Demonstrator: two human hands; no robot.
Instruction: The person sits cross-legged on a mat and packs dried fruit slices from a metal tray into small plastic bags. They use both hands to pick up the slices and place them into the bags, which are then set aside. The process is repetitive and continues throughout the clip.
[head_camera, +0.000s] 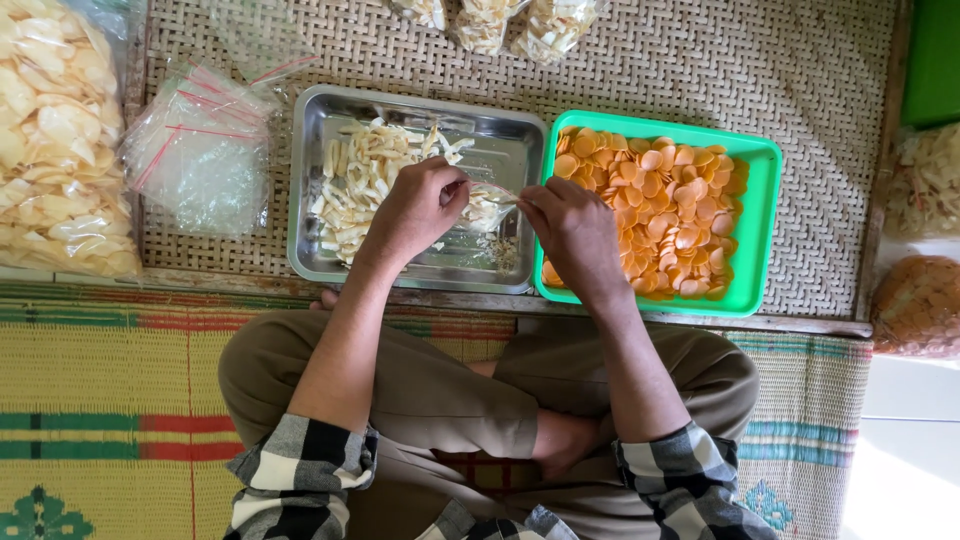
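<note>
You are sitting cross-legged on a striped mat (110, 400) before a woven rattan tray (700, 70). At far left a big bag of pale crackers (55, 140) is lying beside a stack of empty clear bags (200, 160). Over the steel tray (330, 250) of white chips, your left hand (415, 210) and right hand (570, 230) are pinching a small plastic pouch (490, 205) between them. It could be slipping sideways, spilling chips toward the green tray (760, 240) of orange crackers.
</note>
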